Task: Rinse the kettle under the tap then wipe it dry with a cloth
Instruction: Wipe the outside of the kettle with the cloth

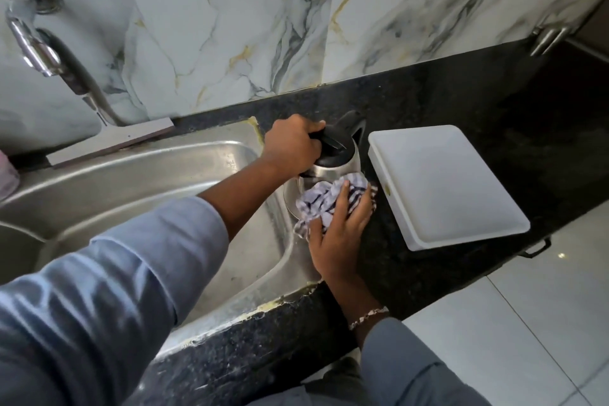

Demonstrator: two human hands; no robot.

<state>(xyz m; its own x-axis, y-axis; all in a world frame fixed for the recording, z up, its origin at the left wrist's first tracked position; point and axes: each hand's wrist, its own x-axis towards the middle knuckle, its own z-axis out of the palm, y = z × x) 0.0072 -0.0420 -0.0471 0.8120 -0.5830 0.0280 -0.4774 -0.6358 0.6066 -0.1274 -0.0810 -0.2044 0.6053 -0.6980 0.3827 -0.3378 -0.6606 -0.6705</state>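
A steel kettle [324, 171] with a black lid and handle stands at the right rim of the sink, on the edge of the dark counter. My left hand [291, 145] grips its black handle from the left. My right hand [342, 231] presses a crumpled white cloth with dark stripes [324, 203] flat against the kettle's lower side. The cloth hides part of the kettle's base. The wall tap [39, 43] is at the far left, and no water runs from it.
The steel sink [138, 181] fills the left middle. A white square tray [445, 184] lies upside down on the black granite counter [461, 102] just right of the kettle. Marble wall tiles stand behind. The counter's front edge and pale floor tiles are at the lower right.
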